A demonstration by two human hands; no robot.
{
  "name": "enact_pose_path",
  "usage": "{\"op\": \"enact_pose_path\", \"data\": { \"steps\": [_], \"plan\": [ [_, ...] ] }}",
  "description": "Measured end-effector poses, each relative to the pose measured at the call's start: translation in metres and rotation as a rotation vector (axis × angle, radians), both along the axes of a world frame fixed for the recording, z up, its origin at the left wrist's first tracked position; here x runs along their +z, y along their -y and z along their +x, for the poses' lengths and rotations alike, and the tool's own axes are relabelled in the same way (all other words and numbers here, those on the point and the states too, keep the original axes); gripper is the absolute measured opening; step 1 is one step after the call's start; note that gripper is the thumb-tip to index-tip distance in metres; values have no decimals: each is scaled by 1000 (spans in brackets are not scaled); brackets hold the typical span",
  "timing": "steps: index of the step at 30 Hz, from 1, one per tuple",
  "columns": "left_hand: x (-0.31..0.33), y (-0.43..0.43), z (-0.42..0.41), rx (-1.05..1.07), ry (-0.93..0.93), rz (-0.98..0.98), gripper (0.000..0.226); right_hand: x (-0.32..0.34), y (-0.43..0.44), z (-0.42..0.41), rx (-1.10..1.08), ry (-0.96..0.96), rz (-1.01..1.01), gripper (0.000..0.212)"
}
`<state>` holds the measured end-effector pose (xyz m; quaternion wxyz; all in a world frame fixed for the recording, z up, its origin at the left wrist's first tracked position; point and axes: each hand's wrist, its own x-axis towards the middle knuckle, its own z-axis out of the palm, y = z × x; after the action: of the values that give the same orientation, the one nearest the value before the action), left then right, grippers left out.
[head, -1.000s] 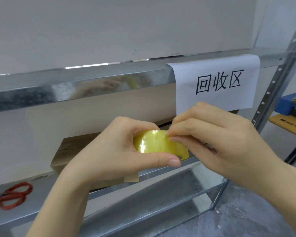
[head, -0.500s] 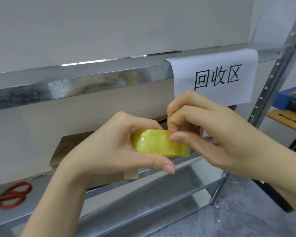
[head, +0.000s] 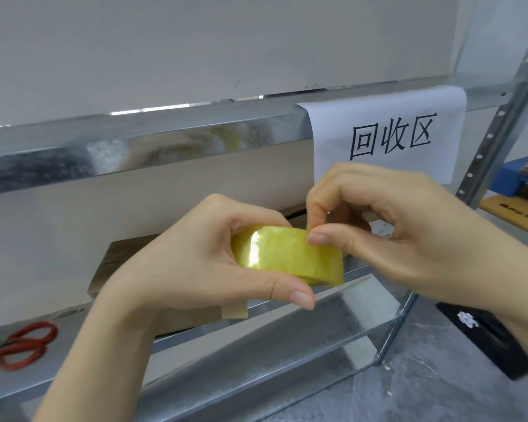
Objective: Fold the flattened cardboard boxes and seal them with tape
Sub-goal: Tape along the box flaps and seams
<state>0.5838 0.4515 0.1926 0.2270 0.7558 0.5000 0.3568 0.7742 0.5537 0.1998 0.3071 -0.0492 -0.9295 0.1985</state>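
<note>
I'm holding the roll of yellow tape point(head: 287, 254) up in the air in front of the steel shelf point(head: 287, 336), just out from its front edge. My left hand point(head: 195, 263) is wrapped around its left side, thumb underneath and fingers over the top. Over the last second I've turned the roll so more of its broad outer face is toward me. My right hand point(head: 415, 236) has gone from lying flat across it to an arched pick. The forefinger is now bent sharply down and the thumb tip sits against the roll's top right rim, pinching there. So both hands are clamped on the one roll and touching each other over it.

I read that as hunting for the tape's loose end. I see no free tail lifted yet, so nothing is ready to lay down.

The folded cardboard box point(head: 119, 260) lies on the shelf behind my left hand, toward the back, and most of it is hidden. I can't tell whether its seam is taped. The red-handled scissors point(head: 25, 345) rest near the shelf's left end, well apart from my hands, for cutting once a strip is pulled.
</note>
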Motion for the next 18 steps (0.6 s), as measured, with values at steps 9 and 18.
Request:
{"op": "enact_pose_path", "data": {
  "steps": [9, 18],
  "plan": [
    [-7, -17, -3, 42, 127, -25, 31, -16, -11, -10, -187, -13, 249, 19],
    [-14, -31, 9, 150, 339, 134, 51, -23, -9, -6, -223, -312, -383, 57]
  ]
}}
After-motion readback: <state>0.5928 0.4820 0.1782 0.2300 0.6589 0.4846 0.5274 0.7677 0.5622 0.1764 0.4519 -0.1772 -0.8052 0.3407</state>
